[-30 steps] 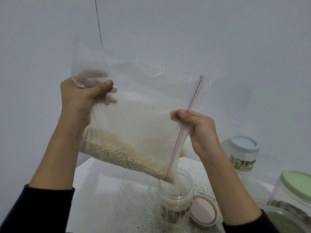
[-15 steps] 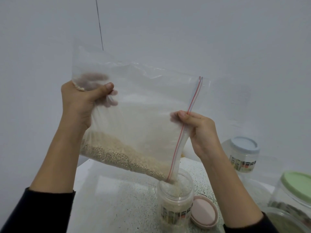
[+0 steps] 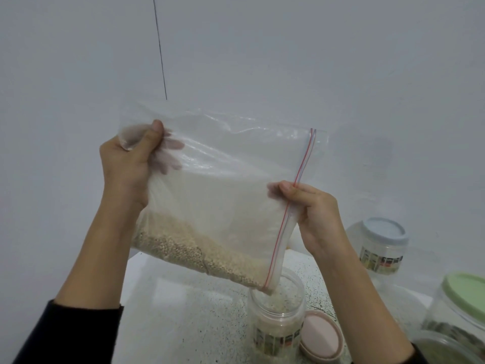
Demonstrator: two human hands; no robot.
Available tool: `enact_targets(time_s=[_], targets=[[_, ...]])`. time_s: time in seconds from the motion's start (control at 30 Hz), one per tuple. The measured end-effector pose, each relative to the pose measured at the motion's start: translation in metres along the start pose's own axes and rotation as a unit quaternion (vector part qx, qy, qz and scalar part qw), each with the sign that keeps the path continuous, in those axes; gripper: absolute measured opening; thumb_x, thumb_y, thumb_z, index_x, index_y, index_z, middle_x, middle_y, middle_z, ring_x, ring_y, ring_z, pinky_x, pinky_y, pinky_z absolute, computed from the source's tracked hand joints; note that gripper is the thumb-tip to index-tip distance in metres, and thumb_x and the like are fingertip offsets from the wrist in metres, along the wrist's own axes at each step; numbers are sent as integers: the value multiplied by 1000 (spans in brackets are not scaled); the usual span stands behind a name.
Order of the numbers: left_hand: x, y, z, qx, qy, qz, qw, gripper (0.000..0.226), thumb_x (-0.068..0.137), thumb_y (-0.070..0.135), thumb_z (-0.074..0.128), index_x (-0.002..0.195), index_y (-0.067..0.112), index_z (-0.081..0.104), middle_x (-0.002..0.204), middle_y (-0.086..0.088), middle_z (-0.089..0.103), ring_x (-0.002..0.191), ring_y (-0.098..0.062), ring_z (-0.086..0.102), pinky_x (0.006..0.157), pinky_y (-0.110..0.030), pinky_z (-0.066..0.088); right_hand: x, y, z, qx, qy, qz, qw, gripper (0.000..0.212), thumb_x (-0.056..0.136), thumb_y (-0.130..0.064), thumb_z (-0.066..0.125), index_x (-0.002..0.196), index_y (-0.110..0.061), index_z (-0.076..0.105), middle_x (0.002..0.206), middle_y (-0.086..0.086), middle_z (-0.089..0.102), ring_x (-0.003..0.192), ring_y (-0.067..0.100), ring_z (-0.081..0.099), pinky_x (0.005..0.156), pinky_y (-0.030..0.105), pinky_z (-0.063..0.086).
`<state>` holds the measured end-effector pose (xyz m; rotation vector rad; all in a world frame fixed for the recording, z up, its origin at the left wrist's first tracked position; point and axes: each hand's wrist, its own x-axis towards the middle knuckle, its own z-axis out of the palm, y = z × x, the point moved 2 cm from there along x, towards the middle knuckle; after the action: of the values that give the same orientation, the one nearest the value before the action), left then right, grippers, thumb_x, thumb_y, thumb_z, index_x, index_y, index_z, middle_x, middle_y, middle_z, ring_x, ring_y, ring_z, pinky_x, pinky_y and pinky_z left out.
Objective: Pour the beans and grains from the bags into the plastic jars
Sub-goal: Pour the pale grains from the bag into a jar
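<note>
Gripping the tilted bag [image 3: 223,185], left hand [image 3: 128,164] and right hand [image 3: 315,216] poured grain into the open jar [image 3: 278,311] at 5 o'clock.

Your left hand [image 3: 128,164] holds the zip bag [image 3: 223,195] by its raised corner, your right hand [image 3: 315,216] at its mouth, above the open jar [image 3: 278,319] on the table [image 3: 183,319]. A loose lid [image 3: 321,337] lies right of that jar; lidded jars [image 3: 380,248] stand farther right.
</note>
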<state>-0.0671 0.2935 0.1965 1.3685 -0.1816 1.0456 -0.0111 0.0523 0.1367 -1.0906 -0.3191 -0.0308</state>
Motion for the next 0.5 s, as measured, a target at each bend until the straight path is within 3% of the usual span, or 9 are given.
enact_targets(time_s=[0.33,0.5], targets=[[4,8,-4,-18,-21,-20,999,11,84,18,66,76,10,69,66,2,73,49,-13,67,43,-17,46,0,0,-1,-11,-10,-18,1000,25,62,-14,70,81,2,72,82,12,74,78,19,71,76,23,54],[5,7,-4,-33,-4,-28,999,10,84,16,67,78,8,68,66,1,73,49,-13,67,42,-17,45,-3,1,0,-13,-11,-54,998,24,63,-15,73,85,-5,70,95,10,74,80,25,71,76,27,55]])
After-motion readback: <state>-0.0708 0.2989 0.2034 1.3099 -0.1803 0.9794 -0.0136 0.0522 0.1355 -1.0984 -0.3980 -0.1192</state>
